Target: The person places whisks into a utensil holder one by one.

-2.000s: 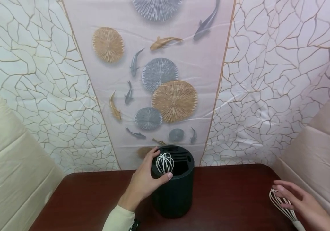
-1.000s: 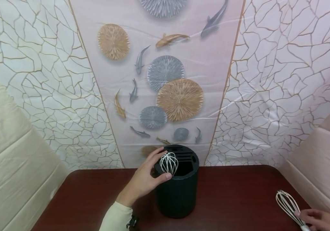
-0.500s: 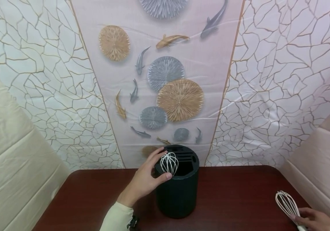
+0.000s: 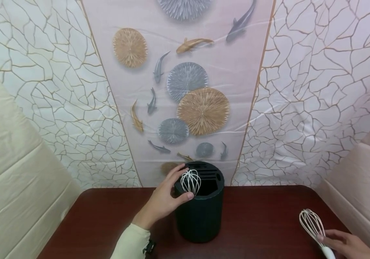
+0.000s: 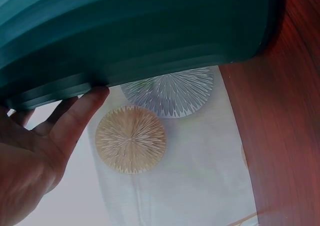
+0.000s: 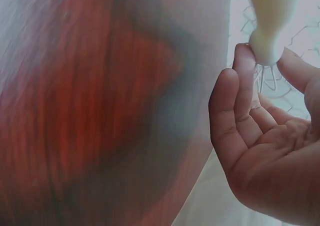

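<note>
My left hand (image 4: 162,201) grips the upper side of a dark, round utensil holder (image 4: 199,221), thumb at the front of its rim and fingers round the back left. A whisk (image 4: 190,181) stands inside near that hand, its wire head above the rim and its handle hidden. At the right, my right hand (image 4: 347,244) pinches another white whisk (image 4: 311,221) where wires meet handle. That whisk's wires point away from me, up and left. In the right wrist view, thumb and fingertips close on the neck below the pale handle (image 6: 272,15).
The dark red wooden table (image 4: 262,216) carries the holder near its back edge. Slots and a wide opening (image 4: 207,187) show in the holder's top. A patterned cloth (image 4: 185,108) hangs behind, and padded cream panels (image 4: 13,172) flank both sides.
My right hand moved from over the whisk's wires down to its neck and took hold. The whisk has shifted slightly left and away. The left hand stays on the holder.
</note>
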Tool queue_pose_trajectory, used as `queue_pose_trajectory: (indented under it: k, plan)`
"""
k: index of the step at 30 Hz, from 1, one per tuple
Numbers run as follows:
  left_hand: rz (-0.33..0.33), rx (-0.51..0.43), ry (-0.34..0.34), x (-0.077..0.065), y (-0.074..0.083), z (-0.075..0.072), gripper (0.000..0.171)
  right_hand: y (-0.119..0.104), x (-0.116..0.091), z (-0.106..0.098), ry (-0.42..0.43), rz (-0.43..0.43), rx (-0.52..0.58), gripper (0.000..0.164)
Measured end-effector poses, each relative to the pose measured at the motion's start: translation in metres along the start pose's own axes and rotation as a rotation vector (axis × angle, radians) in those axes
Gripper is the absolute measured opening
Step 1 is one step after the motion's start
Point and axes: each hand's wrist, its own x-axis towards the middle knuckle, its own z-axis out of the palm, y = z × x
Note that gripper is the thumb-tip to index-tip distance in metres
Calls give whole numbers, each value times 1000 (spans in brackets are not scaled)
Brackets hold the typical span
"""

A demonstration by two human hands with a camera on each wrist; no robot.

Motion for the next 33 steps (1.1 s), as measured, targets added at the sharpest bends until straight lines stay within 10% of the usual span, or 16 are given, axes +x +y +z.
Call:
queue_pose_trajectory:
  k: [23,33]
  plan:
    - [-30,-8,-6,0,2,0,73,-75,-27,21,52,-120,168,73]
    - [-35,-9,5,-1,4,1,71,-93,-37,23,83,-228,62,65]
